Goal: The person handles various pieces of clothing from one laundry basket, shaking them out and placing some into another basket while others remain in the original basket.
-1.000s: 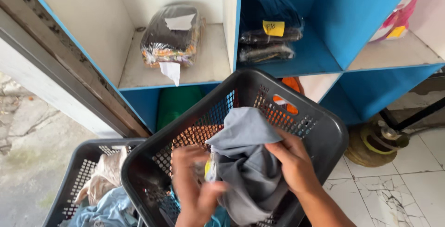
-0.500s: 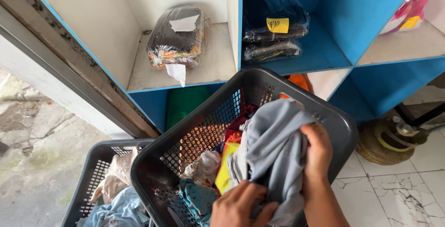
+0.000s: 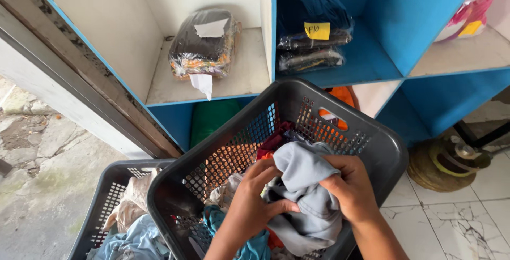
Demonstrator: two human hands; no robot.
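- Blue shelf stands beyond the fingers, wrapped bundles inside.
- Left hand and right hand close on a grey cloth.
- Dark basket sits under the fingers.

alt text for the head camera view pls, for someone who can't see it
Both hands, left hand and right hand, grip a grey garment over a dark plastic laundry basket full of clothes. Behind it are blue-edged shelves holding plastic-wrapped bundles.
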